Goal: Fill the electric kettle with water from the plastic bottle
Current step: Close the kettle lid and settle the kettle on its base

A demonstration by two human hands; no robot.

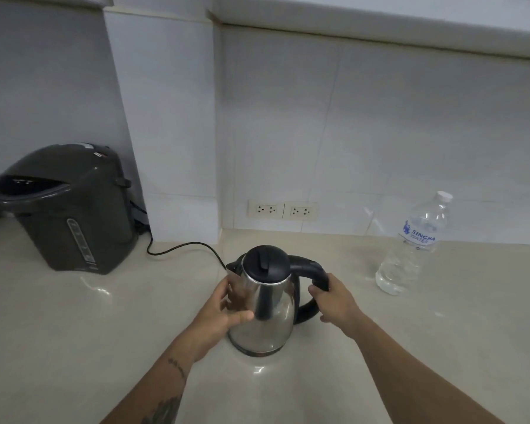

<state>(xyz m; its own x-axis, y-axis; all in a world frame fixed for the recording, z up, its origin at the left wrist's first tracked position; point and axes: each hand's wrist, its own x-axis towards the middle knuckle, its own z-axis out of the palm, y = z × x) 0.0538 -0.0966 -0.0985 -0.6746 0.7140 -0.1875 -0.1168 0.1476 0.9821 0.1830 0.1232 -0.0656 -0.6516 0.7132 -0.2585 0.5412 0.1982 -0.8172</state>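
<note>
A stainless-steel electric kettle point(273, 307) with a black lid, which is down, and a black handle stands upright on the beige counter point(410, 347). My left hand point(224, 307) is cupped against the kettle's left side, fingers and thumb round the steel body. My right hand point(334, 301) grips the black handle on the right. A clear plastic water bottle point(413, 249) with a white cap and a blue label stands upright to the right of the kettle, apart from both hands, with water in it.
A dark grey hot-water dispenser point(71, 209) stands at the back left. A black cord point(184, 247) runs across the counter towards the kettle. Two wall sockets point(283, 210) sit in the white tiled wall behind the kettle.
</note>
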